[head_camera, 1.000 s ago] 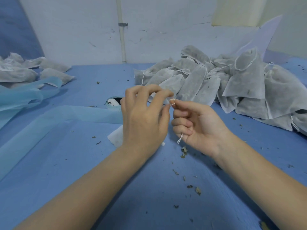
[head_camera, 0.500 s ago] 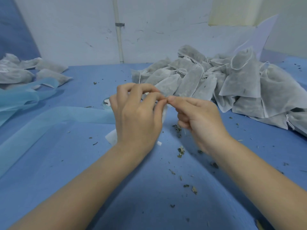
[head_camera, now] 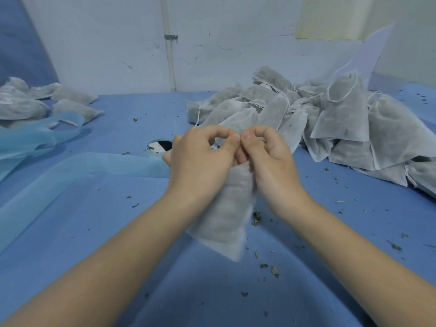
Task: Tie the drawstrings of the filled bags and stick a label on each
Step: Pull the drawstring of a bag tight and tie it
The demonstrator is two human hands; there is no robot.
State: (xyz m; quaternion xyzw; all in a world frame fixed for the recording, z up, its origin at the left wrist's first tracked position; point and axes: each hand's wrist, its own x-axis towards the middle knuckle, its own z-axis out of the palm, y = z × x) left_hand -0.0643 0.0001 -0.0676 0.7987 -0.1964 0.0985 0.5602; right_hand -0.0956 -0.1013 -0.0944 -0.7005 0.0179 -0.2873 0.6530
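Single view, head-worn, wide-angle. Looks forward and down over blue worktop [head_camera: 94, 232] toward white wall [head_camera: 236, 43] at far edge. Close range: both forearms enter from bottom corners, meet at frame centre. Edges curve with lens distortion. No second view.

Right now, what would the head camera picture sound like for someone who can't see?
Two hands, left hand and right hand, pinch the top of a filled white bag above a blue table. A pile of bags lies behind on the right.
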